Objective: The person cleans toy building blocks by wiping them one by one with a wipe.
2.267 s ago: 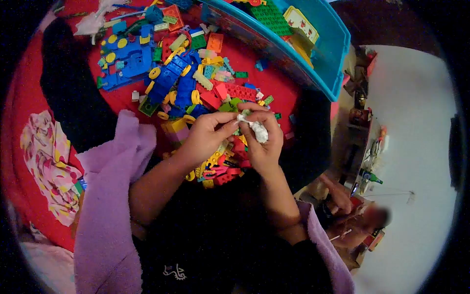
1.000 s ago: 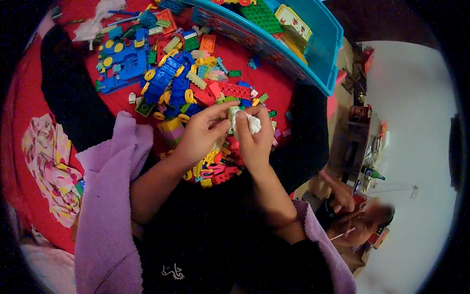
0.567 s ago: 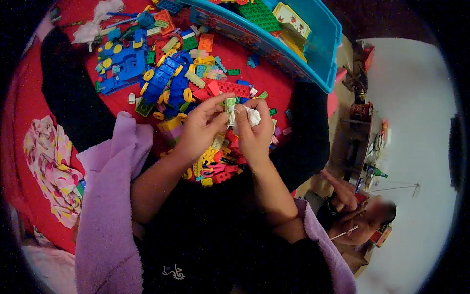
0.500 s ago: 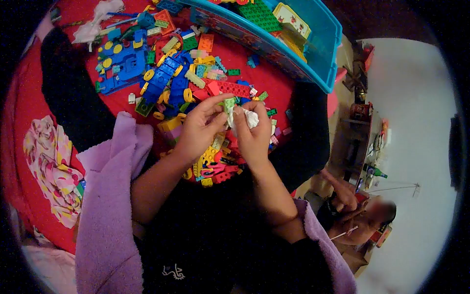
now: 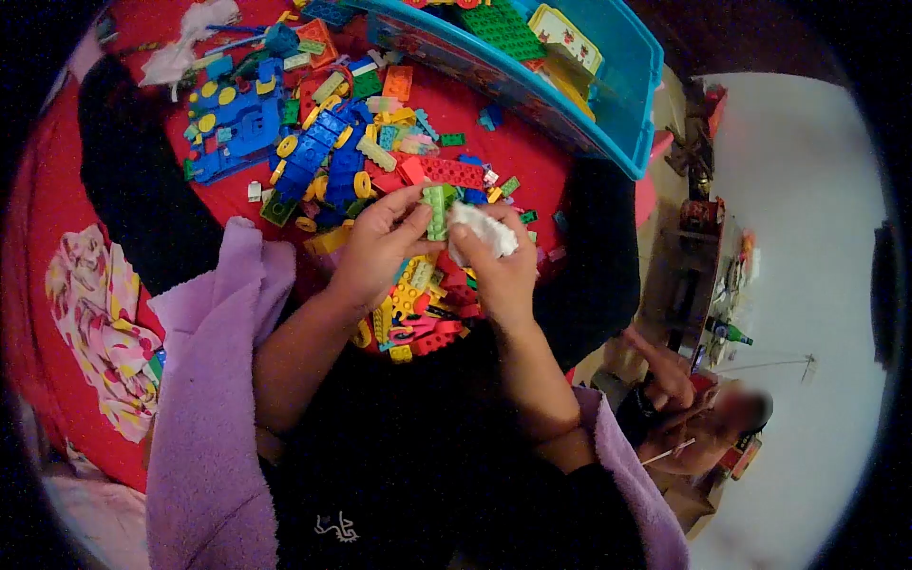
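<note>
right now, in the head view, the left hand (image 5: 378, 252) is pinching a light green block (image 5: 436, 213) along its outer edge, thumb on one side and fingers on the other, a hold that seems to be leaving the studded face uncovered. the right hand (image 5: 503, 275) is squeezing a crumpled white wad (image 5: 487, 232), thumb pressing from above and fingers bunching behind, presumably because such soft stuff would be flopping about otherwise. block and wad are sitting just beside each other, up above the heap; whether they're touching, i cannot tell.

below and beyond, the loose blocks (image 5: 415, 299) are spreading over a red cloth (image 5: 532, 142), apparently lying close so that pieces are falling within reach. dark-clad legs (image 5: 142, 161) are flanking the pile, perhaps fencing it in. a blue wheeled toy (image 5: 318, 152) is resting among the bricks, and past it the turquoise tub (image 5: 655, 104) is standing at the far side, holding a green base plate (image 5: 502, 31). a purple towel (image 5: 214, 380) is draping down the left.
</note>
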{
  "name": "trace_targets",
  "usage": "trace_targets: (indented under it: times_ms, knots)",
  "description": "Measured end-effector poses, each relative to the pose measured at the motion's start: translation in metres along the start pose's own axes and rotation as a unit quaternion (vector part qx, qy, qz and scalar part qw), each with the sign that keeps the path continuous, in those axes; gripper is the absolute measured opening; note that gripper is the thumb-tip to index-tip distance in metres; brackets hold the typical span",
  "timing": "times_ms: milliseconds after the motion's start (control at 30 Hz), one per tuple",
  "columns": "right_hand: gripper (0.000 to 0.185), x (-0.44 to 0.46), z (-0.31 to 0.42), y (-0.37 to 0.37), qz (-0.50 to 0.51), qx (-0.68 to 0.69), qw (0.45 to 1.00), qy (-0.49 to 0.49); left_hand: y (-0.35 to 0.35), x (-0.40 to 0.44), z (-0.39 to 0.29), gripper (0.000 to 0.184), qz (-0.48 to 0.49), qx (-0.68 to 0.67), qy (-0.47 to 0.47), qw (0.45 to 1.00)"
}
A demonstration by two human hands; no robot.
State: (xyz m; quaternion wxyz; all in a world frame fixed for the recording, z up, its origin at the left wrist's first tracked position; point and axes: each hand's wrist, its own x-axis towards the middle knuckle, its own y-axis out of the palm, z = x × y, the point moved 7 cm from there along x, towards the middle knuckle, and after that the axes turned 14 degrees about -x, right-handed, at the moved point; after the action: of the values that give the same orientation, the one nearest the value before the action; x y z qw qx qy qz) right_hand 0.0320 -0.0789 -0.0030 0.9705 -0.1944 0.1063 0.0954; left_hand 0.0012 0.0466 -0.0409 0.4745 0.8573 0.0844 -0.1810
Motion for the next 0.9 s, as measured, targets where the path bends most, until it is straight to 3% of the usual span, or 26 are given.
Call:
trace_targets:
  times_ms: [67,100,133,233,300,467,533,633,733,800,833,900]
  knots:
    - [0.020,0.000,0.006,0.011,0.049,-0.150,0.979,-0.129,-0.003,-0.001,0.005,0.030,0.015,0.035,0.026,0.999]
    - [0.017,-0.001,0.019,0.014,0.018,-0.144,0.968,-0.203,0.001,-0.002,0.003,0.030,0.031,0.070,0.051,0.996]
    - [0.017,0.000,0.022,0.016,0.018,-0.144,0.969,-0.202,0.001,-0.004,0.002,0.030,0.031,0.071,0.051,0.996]
    - [0.015,0.010,0.023,0.005,-0.045,-0.063,0.995,-0.068,0.004,-0.006,0.009,0.031,0.026,0.111,-0.014,0.993]
    - [0.015,0.011,0.024,0.007,-0.047,-0.061,0.995,-0.070,0.005,-0.007,0.012,0.031,0.028,0.039,-0.027,0.998]
    - [0.016,-0.006,0.023,0.015,-0.012,-0.135,0.981,-0.142,0.001,-0.009,0.003,0.031,-0.012,0.089,-0.011,0.996]
    - [0.016,-0.005,0.016,0.012,-0.008,-0.129,0.983,-0.126,-0.001,-0.008,0.007,0.031,-0.015,0.088,-0.018,0.996]
    - [0.018,0.008,0.010,-0.008,-0.083,-0.102,0.989,-0.067,0.009,-0.006,0.012,0.030,0.056,0.106,-0.020,0.993]
    - [0.014,0.019,0.026,-0.021,-0.072,0.042,0.996,-0.031,0.018,-0.009,0.008,0.028,0.096,0.206,0.033,0.973]
    - [0.013,0.016,0.027,-0.020,-0.050,0.043,0.997,-0.026,0.022,-0.010,-0.005,0.025,0.096,0.397,0.142,0.901]
    - [0.013,0.013,0.024,-0.014,0.014,-0.004,1.000,-0.010,0.023,-0.011,-0.009,0.024,0.101,0.441,0.179,0.873]
    - [0.013,0.009,0.012,-0.007,0.090,-0.025,0.995,0.020,0.021,-0.012,-0.013,0.023,0.091,0.435,0.184,0.877]
